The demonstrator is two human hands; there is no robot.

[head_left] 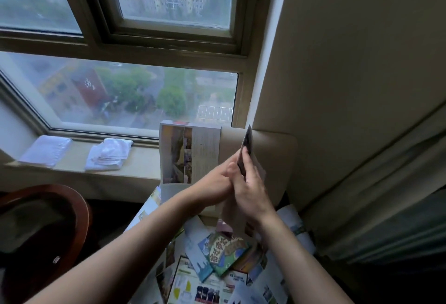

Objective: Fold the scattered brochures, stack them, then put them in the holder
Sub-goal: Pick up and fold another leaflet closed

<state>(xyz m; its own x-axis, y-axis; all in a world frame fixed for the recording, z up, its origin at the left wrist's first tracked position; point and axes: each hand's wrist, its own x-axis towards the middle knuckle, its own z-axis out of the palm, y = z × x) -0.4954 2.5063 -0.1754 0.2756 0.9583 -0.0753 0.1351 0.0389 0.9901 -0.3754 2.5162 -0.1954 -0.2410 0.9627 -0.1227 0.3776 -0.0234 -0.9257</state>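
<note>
Hands meet above the counter (270,286); the left hand (212,183) and right hand (251,187) both pinch one folded brochure (246,145), held upright on edge; loose brochures (217,262) lie scattered below, others standing in the holder (190,156) by the window; squaring its edges first, then running fingers down the crease, would likely set it clean.

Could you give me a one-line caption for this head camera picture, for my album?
By a rainy window, both hands pinch a brochure upright above scattered brochures.
</note>
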